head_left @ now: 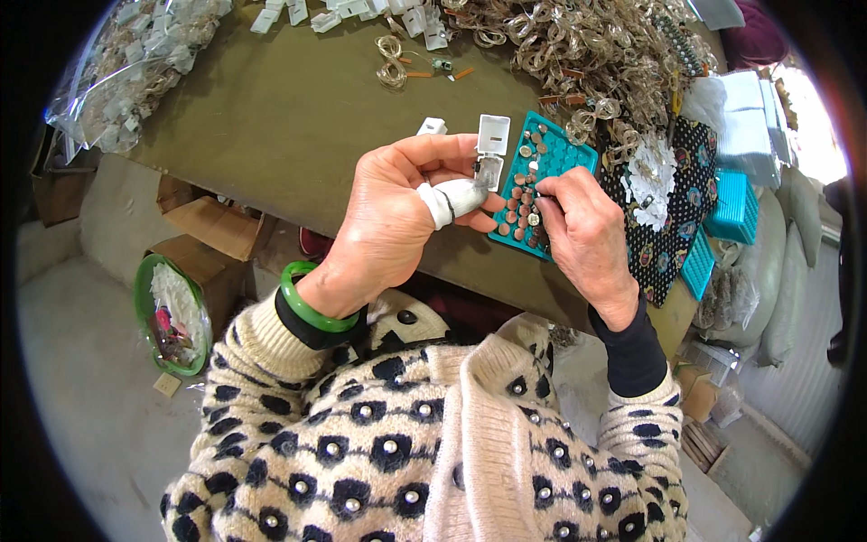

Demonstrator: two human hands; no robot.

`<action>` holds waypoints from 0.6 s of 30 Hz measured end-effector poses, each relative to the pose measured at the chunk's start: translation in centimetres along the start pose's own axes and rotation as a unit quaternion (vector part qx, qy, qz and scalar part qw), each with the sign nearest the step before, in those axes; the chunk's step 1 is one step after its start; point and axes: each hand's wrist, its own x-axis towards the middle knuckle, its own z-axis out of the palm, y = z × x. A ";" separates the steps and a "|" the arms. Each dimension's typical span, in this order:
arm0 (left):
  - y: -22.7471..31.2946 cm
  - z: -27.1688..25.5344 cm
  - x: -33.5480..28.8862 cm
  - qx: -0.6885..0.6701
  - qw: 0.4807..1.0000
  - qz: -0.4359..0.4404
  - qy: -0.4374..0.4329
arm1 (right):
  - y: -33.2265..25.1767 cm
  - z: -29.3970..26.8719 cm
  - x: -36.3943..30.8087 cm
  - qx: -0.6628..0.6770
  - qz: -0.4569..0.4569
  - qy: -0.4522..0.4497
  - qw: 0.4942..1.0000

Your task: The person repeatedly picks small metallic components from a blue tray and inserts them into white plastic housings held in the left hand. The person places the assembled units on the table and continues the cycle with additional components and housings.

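My left hand (384, 203) grips a small white plastic battery case (493, 134) with its lid flipped up. A white wrap (459, 199), tied with dark thread, covers the thumb of that hand. Just right of it, my right hand (589, 230) is over a teal tray (578, 155) of round pockets. Its thumb and forefinger are pinched together at the tray; whatever is between them is too small to make out. Several coin cells (512, 217), coppery and silvery, lie in the tray's near and left part. Another white case (432, 126) lies behind my left fingers.
A big heap of coiled wire light strings (587, 50) covers the back right of the table (271, 117). White cases (348, 11) lie at the back edge, beside a clear bag (144, 68). Stacked teal trays (733, 206) stand at right. A green basin (144, 307) is on the floor.
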 end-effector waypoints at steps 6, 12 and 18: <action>0.1 0.7 -0.4 0.067 0.997 -0.008 0.045 | -1.9 -0.2 0.6 0.130 -0.001 0.117 0.985; 0.1 1.2 -0.7 0.089 0.995 -0.005 0.041 | -4.2 1.4 1.8 0.039 -0.109 0.176 0.978; 0.3 1.1 -1.0 0.097 0.994 -0.001 0.049 | -4.8 1.5 1.7 0.102 -0.066 0.170 0.978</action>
